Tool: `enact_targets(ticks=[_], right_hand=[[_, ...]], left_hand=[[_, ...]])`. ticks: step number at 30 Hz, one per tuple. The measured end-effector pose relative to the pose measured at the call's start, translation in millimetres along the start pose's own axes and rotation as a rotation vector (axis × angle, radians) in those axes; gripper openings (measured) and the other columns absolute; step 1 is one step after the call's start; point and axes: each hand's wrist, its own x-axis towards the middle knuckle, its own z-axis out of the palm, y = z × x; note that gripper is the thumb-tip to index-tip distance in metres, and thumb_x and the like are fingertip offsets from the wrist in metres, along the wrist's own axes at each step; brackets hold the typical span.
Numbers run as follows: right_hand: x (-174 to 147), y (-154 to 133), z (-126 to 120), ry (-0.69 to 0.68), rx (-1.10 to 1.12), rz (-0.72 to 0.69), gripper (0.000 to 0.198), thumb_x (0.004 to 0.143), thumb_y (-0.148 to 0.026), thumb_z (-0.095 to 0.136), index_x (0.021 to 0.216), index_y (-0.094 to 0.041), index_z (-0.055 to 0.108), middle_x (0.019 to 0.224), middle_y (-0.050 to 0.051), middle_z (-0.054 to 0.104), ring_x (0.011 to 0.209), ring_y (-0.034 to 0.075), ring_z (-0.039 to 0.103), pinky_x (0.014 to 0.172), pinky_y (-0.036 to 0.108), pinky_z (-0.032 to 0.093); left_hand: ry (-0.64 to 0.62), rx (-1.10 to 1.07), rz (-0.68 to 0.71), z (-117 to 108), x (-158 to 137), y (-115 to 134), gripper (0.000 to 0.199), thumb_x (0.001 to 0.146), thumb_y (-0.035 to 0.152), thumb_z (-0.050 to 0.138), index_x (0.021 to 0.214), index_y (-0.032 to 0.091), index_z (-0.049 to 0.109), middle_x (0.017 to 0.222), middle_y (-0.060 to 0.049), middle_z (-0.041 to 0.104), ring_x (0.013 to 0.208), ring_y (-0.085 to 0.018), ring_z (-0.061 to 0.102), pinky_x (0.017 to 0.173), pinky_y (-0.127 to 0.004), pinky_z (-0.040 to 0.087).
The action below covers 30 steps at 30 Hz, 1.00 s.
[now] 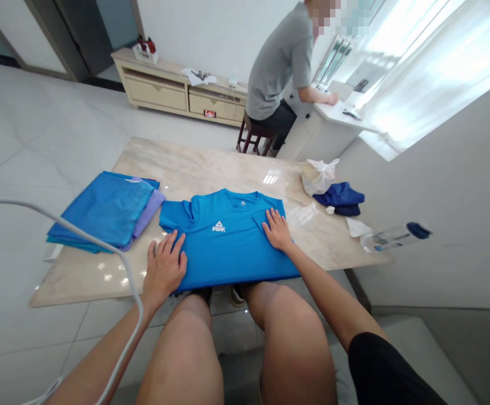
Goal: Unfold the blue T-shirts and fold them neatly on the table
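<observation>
A blue T-shirt (232, 253) with a white PEAK logo lies front side up on the marble-patterned table (172, 154), its collar away from me. Its right-hand sleeve is folded in over the chest, while the left-hand sleeve sticks out sideways. My right hand (277, 229) rests flat on the folded-in sleeve, fingers spread. At the shirt's left edge, my left hand (166, 267) has its fingers apart, the fingertips touching the fabric and the table. The shirt's lower part reaches the near table edge; what hangs below is hidden.
Folded blue and purple clothes (105, 211) are stacked at the left. On the right are a white plastic bag (318, 175), dark blue cloth (341, 197) and a clear bottle (392, 237). A white cable (80, 232) crosses the left foreground. Another person (281, 62) sits at a white counter beyond.
</observation>
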Motion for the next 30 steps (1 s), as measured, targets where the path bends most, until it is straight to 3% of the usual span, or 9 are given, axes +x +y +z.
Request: enact_targets(ticks=[3,6,9,11,13,16,19,26,30], right_hand=[[12,3,-14,-0.056,0.014,0.014,0.073,0.116,-0.048,0.040,0.180,-0.015,0.032,0.189,0.011,0.018,0.177,0.031,0.012,0.144,0.053,0.010],[13,14,-30,-0.089,0.064,0.020,0.069,0.114,-0.047,0.046,0.176,-0.015,0.043,0.187,0.013,0.028,0.175,0.031,0.022,0.143,0.052,0.017],[-3,41,-37,0.072,0.042,0.063,0.066,0.114,-0.039,0.041,0.172,-0.009,0.046,0.185,0.019,0.030,0.174,0.031,0.026,0.141,0.053,0.024],[-20,65,-34,0.182,0.001,0.211,0.070,0.114,-0.037,0.035,0.172,0.001,0.042,0.184,0.028,0.028,0.174,0.036,0.023,0.139,0.058,0.026],[-37,87,-26,0.200,-0.010,0.341,0.073,0.113,-0.039,0.030,0.171,0.005,0.041,0.181,0.033,0.031,0.173,0.042,0.024,0.137,0.063,0.025],[-51,105,-8,0.251,-0.020,0.370,0.076,0.113,-0.045,0.025,0.169,0.002,0.047,0.177,0.032,0.038,0.170,0.045,0.030,0.134,0.066,0.026],[-51,106,2,0.317,-0.022,0.344,0.078,0.111,-0.048,0.025,0.165,0.000,0.055,0.174,0.032,0.043,0.166,0.045,0.036,0.133,0.066,0.029],[-50,91,-3,0.389,0.043,0.363,0.072,0.110,-0.039,0.028,0.159,0.003,0.060,0.170,0.033,0.049,0.163,0.044,0.041,0.132,0.067,0.032],[-48,88,-1,0.419,0.094,0.371,0.067,0.106,-0.034,0.039,0.159,0.002,0.060,0.171,0.033,0.048,0.164,0.043,0.040,0.134,0.067,0.029]], left_hand=[[0.042,-0.016,-0.013,3,1,-3,0.064,0.107,0.033,0.042,0.166,0.014,0.057,0.178,-0.019,0.047,0.161,-0.039,0.048,0.137,-0.063,0.028],[0.038,-0.026,-0.027,3,2,-5,0.065,0.108,0.035,0.041,0.166,0.011,0.057,0.175,-0.021,0.051,0.161,-0.038,0.047,0.136,-0.060,0.031],[-0.015,-0.015,-0.031,2,2,-4,0.064,0.108,0.034,0.042,0.167,0.012,0.056,0.175,-0.019,0.051,0.163,-0.036,0.045,0.137,-0.058,0.031],[-0.048,0.002,-0.036,2,2,-3,0.063,0.108,0.033,0.043,0.167,0.014,0.056,0.176,-0.017,0.051,0.164,-0.035,0.045,0.138,-0.059,0.029],[-0.061,0.022,-0.042,3,1,-3,0.062,0.109,0.032,0.043,0.168,0.017,0.056,0.177,-0.015,0.050,0.164,-0.034,0.046,0.139,-0.058,0.028],[-0.068,0.058,-0.036,4,-1,-5,0.062,0.110,0.030,0.042,0.168,0.017,0.055,0.177,-0.014,0.049,0.164,-0.033,0.046,0.139,-0.056,0.030],[-0.068,0.082,-0.036,6,-1,-9,0.061,0.110,0.029,0.041,0.168,0.018,0.055,0.177,-0.014,0.051,0.163,-0.032,0.047,0.138,-0.057,0.032],[-0.012,0.005,-0.029,0,-3,-21,0.064,0.111,0.040,0.041,0.169,0.014,0.050,0.168,-0.020,0.058,0.157,-0.033,0.054,0.133,-0.059,0.040],[0.055,0.063,-0.087,-7,24,-25,0.066,0.111,0.046,0.038,0.163,0.011,0.057,0.167,-0.026,0.056,0.157,-0.036,0.051,0.132,-0.060,0.040]])
